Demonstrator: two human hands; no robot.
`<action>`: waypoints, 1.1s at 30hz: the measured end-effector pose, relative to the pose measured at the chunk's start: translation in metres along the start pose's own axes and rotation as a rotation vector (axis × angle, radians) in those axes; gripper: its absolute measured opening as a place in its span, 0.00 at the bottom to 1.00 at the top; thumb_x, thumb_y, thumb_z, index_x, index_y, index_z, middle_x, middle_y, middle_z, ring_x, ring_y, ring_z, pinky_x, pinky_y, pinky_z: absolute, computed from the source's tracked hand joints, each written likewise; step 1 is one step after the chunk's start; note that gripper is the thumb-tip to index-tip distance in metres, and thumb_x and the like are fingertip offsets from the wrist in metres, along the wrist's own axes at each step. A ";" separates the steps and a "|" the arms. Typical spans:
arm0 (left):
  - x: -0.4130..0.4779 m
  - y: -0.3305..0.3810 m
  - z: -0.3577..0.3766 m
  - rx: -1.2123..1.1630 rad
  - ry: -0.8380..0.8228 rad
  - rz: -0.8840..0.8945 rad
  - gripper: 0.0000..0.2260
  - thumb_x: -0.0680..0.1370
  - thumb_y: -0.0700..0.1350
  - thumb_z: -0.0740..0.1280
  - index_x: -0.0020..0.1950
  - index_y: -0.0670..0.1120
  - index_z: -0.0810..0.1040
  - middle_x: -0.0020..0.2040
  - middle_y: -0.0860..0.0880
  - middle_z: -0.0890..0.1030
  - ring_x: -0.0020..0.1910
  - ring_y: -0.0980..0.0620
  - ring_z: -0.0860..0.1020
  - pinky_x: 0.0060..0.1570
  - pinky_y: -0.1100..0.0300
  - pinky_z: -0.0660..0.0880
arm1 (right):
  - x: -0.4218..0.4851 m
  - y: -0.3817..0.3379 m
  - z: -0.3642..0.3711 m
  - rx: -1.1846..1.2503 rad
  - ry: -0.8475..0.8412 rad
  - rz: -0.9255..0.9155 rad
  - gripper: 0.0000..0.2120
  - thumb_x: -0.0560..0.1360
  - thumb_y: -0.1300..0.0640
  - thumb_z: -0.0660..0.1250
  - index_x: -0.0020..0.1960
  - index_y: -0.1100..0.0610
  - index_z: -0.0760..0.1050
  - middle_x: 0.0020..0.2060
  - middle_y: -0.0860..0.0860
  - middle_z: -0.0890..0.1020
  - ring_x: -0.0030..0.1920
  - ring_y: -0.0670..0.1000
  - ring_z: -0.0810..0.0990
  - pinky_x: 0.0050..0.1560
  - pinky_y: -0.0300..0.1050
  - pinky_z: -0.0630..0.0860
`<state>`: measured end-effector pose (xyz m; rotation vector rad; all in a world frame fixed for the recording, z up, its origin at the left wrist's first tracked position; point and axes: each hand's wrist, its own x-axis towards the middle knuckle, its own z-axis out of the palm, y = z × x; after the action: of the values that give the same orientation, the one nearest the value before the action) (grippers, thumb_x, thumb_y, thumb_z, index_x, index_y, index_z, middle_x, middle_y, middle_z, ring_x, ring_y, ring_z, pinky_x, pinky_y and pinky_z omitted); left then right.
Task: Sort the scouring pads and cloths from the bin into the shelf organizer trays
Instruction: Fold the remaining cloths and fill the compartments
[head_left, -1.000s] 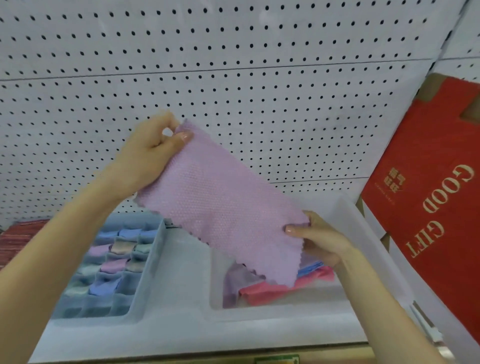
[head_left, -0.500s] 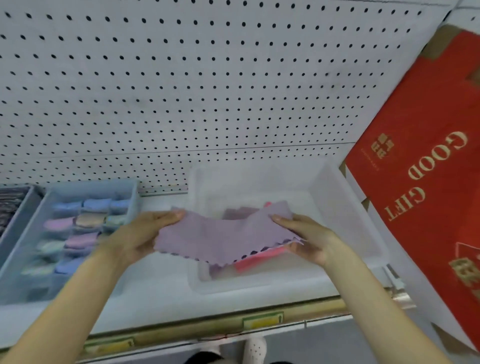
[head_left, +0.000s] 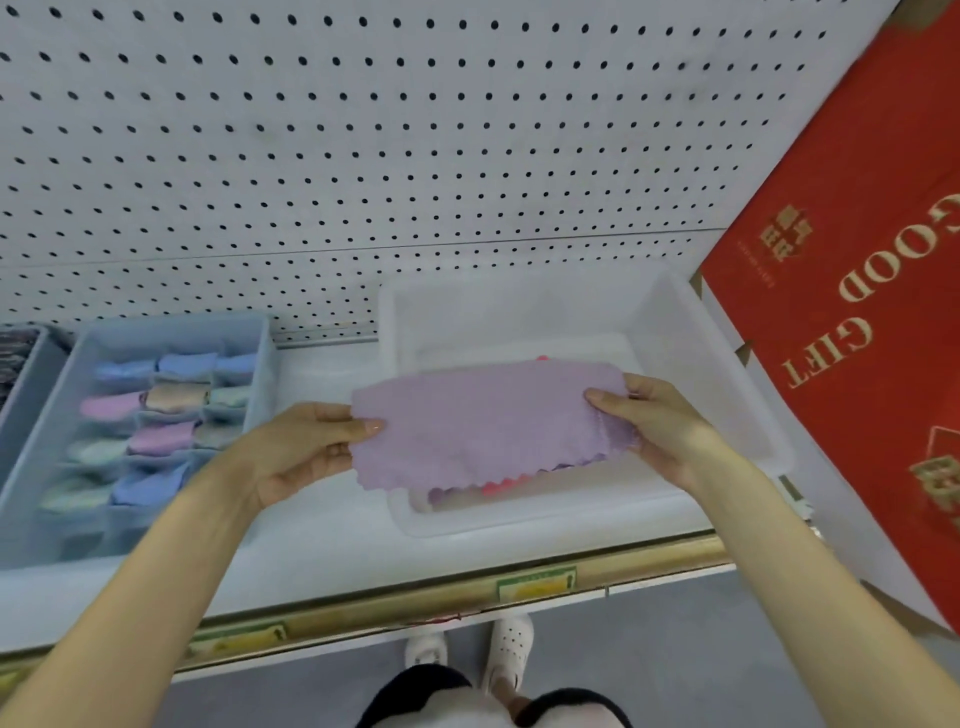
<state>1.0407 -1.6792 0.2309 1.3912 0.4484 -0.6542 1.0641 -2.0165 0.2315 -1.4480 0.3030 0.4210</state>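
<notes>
Head view, left hand (head_left: 306, 452) and right hand (head_left: 660, 421) pinching opposite ends of lilac cloth (head_left: 483, 421), stretching it flat over clear bin (head_left: 691, 353), blue tray (head_left: 171, 332) sitting toward shelf's left end.

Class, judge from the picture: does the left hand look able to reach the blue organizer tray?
Probably yes. The left hand pinches the purple cloth right beside the open-topped blue organizer tray, nothing standing between them, though the right hand holds the cloth's other end.
</notes>
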 end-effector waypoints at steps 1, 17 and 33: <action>-0.002 0.001 0.003 0.045 0.035 0.027 0.13 0.73 0.39 0.71 0.57 0.39 0.80 0.52 0.42 0.84 0.43 0.51 0.84 0.42 0.62 0.81 | 0.000 0.000 -0.002 -0.004 0.014 -0.019 0.07 0.74 0.65 0.67 0.51 0.60 0.80 0.44 0.52 0.86 0.44 0.50 0.84 0.45 0.41 0.81; -0.004 0.011 0.025 0.060 -0.012 0.148 0.10 0.78 0.31 0.63 0.52 0.39 0.82 0.41 0.48 0.86 0.38 0.56 0.84 0.37 0.68 0.78 | -0.003 0.008 -0.037 -0.093 -0.060 -0.031 0.07 0.76 0.65 0.64 0.49 0.60 0.81 0.40 0.54 0.85 0.38 0.50 0.83 0.38 0.40 0.78; 0.004 0.035 0.037 0.200 0.112 0.503 0.13 0.76 0.35 0.67 0.34 0.47 0.85 0.39 0.49 0.84 0.38 0.55 0.79 0.40 0.65 0.77 | 0.001 -0.021 -0.036 -0.189 0.084 -0.417 0.09 0.70 0.70 0.71 0.39 0.59 0.76 0.36 0.48 0.80 0.36 0.45 0.77 0.35 0.34 0.73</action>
<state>1.0636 -1.7146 0.2592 1.6564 0.1085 -0.2135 1.0768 -2.0536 0.2459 -1.6680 0.0230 0.0499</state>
